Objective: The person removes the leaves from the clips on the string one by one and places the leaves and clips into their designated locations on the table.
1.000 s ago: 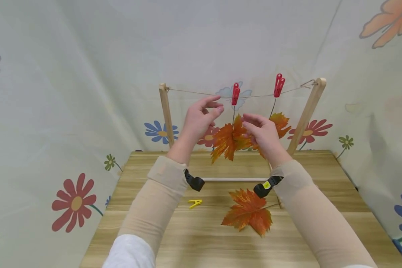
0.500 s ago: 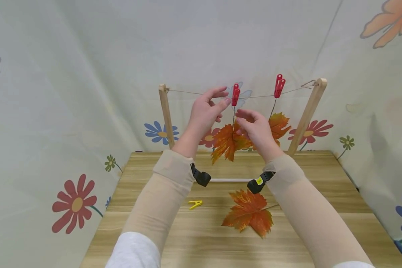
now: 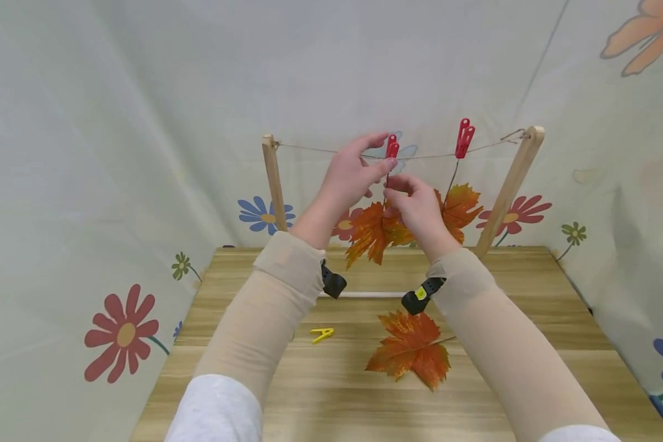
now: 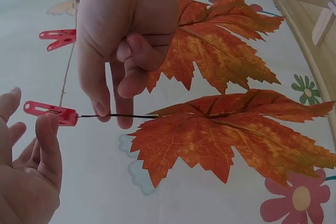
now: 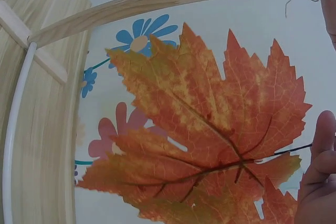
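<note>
In the head view, my left hand (image 3: 353,175) is at the left red clothespin (image 3: 391,147) on the twine, thumb in front and index finger beside its top. The left wrist view has the left thumb (image 4: 48,129) against this clothespin's body, its other fingers spread apart. An orange artificial maple leaf (image 4: 231,135) hangs from the clothespin by a thin dark stem (image 4: 137,116). My right hand (image 3: 420,209) pinches that stem just below the clothespin. The right wrist view shows the leaf (image 5: 210,129) large, the right fingers (image 5: 323,156) at its stem.
A second red clothespin (image 3: 464,140) holds another maple leaf (image 3: 461,209) farther right. The twine runs between two wooden posts (image 3: 511,190). On the wooden table (image 3: 320,393) lie a yellow clothespin (image 3: 322,335) and a loose maple leaf (image 3: 411,350). A white rod (image 3: 370,294) crosses the stand low down.
My left hand has moved right and reached the left red clothespin. The right hand has moved left and slightly up to that leaf's stem.
</note>
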A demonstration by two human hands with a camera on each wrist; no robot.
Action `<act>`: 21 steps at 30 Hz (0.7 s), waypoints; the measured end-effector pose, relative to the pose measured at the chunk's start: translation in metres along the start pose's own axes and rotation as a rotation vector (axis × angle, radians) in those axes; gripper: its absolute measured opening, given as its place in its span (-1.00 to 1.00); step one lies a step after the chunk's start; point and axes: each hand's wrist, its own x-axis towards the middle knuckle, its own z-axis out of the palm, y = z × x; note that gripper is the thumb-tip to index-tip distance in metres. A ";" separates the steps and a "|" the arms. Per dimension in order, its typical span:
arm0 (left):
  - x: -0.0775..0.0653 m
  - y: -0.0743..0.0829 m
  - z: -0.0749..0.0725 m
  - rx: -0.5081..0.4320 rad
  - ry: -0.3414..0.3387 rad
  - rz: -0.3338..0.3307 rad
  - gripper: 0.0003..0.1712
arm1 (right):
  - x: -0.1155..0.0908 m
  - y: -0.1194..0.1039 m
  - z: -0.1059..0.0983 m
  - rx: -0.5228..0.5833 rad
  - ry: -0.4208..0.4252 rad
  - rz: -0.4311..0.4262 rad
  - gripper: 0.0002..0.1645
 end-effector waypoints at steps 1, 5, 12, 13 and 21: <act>0.001 0.000 0.001 -0.032 0.001 -0.016 -0.37 | 0.000 0.000 0.000 0.007 0.002 -0.001 -0.58; 0.003 0.000 0.003 -0.143 0.003 -0.088 -0.33 | 0.001 0.000 0.000 0.021 0.016 -0.027 -0.59; 0.010 0.005 0.009 -0.194 -0.005 -0.129 -0.30 | 0.002 0.003 0.003 0.010 0.061 -0.052 -0.68; 0.010 0.007 0.010 -0.188 -0.003 -0.129 -0.31 | 0.002 0.004 0.003 0.014 0.063 -0.053 -0.69; 0.009 0.009 0.011 -0.137 0.026 -0.132 -0.46 | 0.001 0.004 0.007 -0.026 0.063 -0.076 -0.72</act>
